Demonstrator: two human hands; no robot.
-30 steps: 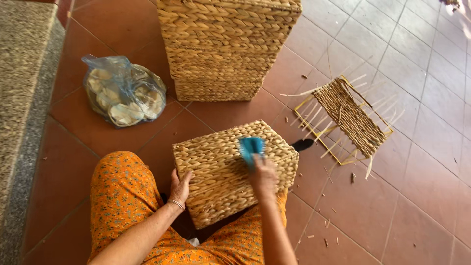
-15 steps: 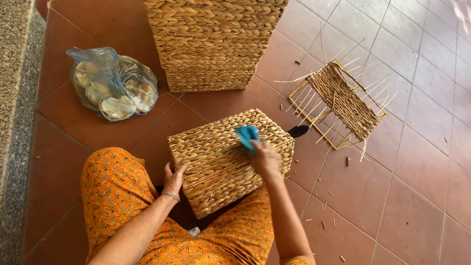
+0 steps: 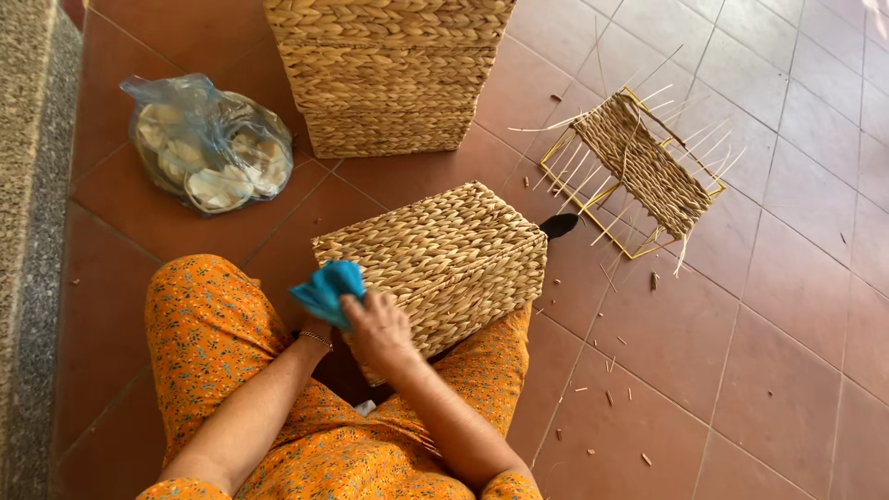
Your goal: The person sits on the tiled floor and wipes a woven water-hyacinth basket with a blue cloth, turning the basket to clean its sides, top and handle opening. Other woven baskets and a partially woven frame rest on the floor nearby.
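One head view shows it all: the right hand (image 3: 378,326) has its fingers curled around a bright blue crumpled cloth (image 3: 327,289), pressing it against the near corner of a rectangular woven straw-coloured basket (image 3: 444,259) that lies on its side across the person's lap, over orange flowered trousers (image 3: 213,352). The left hand (image 3: 315,335) is almost wholly hidden behind the right hand and the cloth; only the wrist with a thin bracelet shows, so I cannot tell how its fingers stand. Judging from this, the basket could roll or slide off the knees onto the red tiled floor (image 3: 787,370) if the hidden hand is not steadying it, and the cloth might snag on rough fibre ends. A half-woven panel on a yellow wire frame (image 3: 644,162) lies near, its loose stalks exposed to a sliding basket, while a clear plastic bag of pale pieces (image 3: 208,148) and a stack of larger woven baskets (image 3: 389,74) sit well apart.
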